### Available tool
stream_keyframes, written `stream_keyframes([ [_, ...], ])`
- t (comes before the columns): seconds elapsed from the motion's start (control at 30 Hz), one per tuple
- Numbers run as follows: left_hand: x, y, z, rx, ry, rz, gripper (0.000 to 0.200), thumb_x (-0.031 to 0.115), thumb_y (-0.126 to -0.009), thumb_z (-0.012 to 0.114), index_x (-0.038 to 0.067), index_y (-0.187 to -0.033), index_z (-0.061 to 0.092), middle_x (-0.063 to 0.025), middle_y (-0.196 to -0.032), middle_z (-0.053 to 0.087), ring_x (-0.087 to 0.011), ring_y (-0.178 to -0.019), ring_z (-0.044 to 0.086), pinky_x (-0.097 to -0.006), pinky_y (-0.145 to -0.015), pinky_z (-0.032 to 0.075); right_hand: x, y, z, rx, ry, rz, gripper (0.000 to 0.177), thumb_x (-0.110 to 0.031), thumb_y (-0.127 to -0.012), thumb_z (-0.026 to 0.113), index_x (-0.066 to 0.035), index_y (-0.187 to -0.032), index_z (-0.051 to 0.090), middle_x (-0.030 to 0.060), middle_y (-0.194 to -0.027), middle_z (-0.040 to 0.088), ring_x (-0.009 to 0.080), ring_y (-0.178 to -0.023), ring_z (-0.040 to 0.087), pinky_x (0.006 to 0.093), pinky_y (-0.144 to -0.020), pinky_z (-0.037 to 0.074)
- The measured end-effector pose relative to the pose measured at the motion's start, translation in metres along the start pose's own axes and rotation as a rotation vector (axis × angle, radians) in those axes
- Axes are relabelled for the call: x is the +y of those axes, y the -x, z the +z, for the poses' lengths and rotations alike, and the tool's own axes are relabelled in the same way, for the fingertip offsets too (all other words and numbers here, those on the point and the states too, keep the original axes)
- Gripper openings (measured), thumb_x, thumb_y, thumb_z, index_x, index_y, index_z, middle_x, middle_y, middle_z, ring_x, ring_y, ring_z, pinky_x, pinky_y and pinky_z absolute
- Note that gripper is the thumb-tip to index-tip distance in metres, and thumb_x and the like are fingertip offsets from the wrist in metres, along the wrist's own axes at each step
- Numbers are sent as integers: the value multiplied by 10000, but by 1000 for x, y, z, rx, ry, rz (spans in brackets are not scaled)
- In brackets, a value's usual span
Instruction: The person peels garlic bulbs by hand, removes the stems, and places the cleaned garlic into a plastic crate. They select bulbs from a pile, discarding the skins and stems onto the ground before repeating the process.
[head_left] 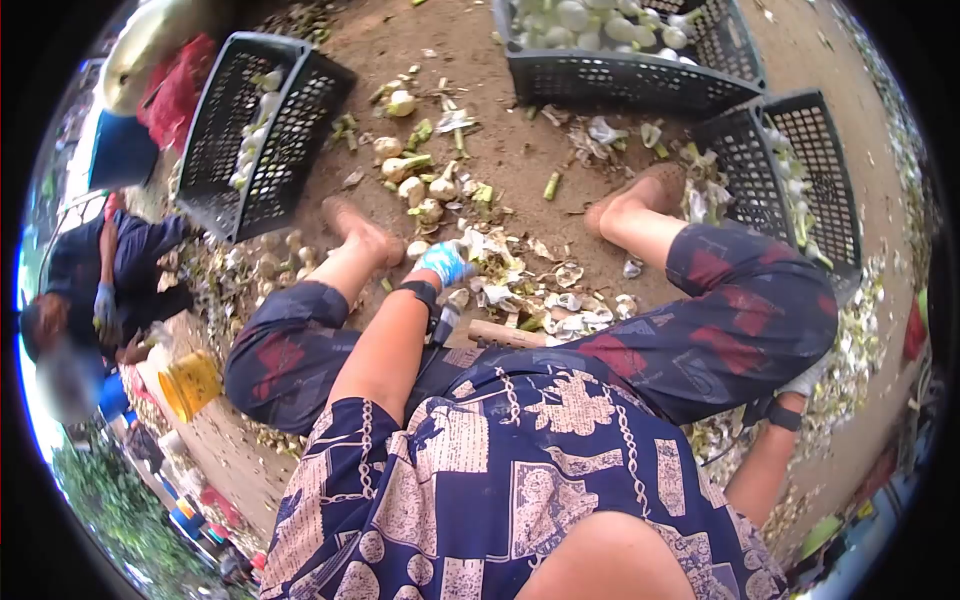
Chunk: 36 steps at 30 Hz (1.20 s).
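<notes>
My left hand (445, 263), in a blue and white glove, reaches down between my bare feet beside the onion peelings (500, 270). Its fingers look curled, but what they hold, if anything, is too small to make out. Just beyond it on the dirt lie several pale onions (428, 208) with green stem stubs. My right hand (800, 383), in a light glove, is out past my right knee, above scattered peelings (850, 350). The knee and the blur hide most of its fingers. Both wrists carry dark straps.
Dark plastic crates stand around me: one at left (265, 140), one holding peeled onions at the top (640, 80), another at right (790, 170). A wooden piece (507, 333) lies between my legs. At left, another person (100, 270) sits near a yellow bucket (190, 385).
</notes>
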<state>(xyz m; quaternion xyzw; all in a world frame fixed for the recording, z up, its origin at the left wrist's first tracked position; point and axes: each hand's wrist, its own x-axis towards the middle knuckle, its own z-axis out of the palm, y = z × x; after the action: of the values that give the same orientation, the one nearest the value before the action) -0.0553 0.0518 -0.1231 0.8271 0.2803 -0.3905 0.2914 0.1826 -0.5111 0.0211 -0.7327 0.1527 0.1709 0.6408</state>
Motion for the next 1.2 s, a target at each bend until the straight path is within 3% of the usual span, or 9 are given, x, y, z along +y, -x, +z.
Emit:
stream_keyframes([
  [0.13,5,-37,52,93,-299,92,238,172,-792,519,38,-922,667,-193,-981,641,-316,-896,636,-408,-764,508,-99,71,112,607,1295,-734,334,-46,-831,497,-23,-1160,548,167,-1096,580,326,-1002,551,392,-911,417],
  [0.23,-53,-124,70,70,-610,411,162,170,-756,568,78,-771,700,-131,-934,661,-256,-854,631,-353,-748,491,-120,126,163,576,922,-988,316,-69,-776,547,-15,-1085,573,167,-1062,581,350,-995,544,419,-879,428],
  [0.33,-49,-127,9,57,219,584,184,156,-704,577,91,-838,685,-110,-929,651,-236,-843,606,-354,-802,461,-82,148,235,162,523,-1216,423,-160,-721,650,-44,-1119,565,147,-1139,556,271,-975,575,362,-772,494],
  [0.37,-38,-110,-10,-91,623,515,246,144,-690,589,65,-912,662,-106,-937,643,-230,-829,601,-352,-807,461,-74,152,263,-29,674,-1166,366,-202,-709,650,-69,-1045,588,142,-1159,547,246,-983,573,372,-739,499],
  [0.43,25,-22,-71,-87,185,647,299,115,-734,591,35,-1023,574,-93,-956,616,-207,-874,581,-348,-810,466,-54,143,301,-467,899,-659,293,-184,-676,646,-103,-954,599,99,-811,652,306,-697,635,402,-551,491],
  [0.5,44,20,-91,-399,1123,578,256,116,-789,578,36,-1028,539,-70,-948,598,-197,-927,558,-357,-808,468,-30,128,325,-637,812,-533,282,-222,-698,648,-101,-950,609,122,-756,639,329,-698,632,440,-551,480],
  [0.8,122,126,-80,-303,1372,647,363,302,-914,457,30,-1132,557,-105,-1156,569,-222,-1065,529,-377,-956,370,-24,136,344,-313,518,-940,237,-193,-674,638,-65,-874,627,139,-861,613,339,-766,621,415,-607,500],
  [0.9,128,118,-79,-650,1491,891,358,309,-930,447,29,-1119,563,-93,-1121,584,-210,-1048,533,-362,-951,372,-37,142,321,-117,510,-1037,239,-153,-666,638,-33,-869,597,155,-860,608,349,-756,615,416,-589,496],
  [1.2,145,151,-76,619,402,974,567,-14,-756,655,-17,-1275,429,-125,-1180,524,-222,-1077,503,-328,-934,395,-34,116,324,-334,320,-598,240,-221,-657,692,-21,-777,634,184,-714,624,361,-686,619,390,-570,484],
])
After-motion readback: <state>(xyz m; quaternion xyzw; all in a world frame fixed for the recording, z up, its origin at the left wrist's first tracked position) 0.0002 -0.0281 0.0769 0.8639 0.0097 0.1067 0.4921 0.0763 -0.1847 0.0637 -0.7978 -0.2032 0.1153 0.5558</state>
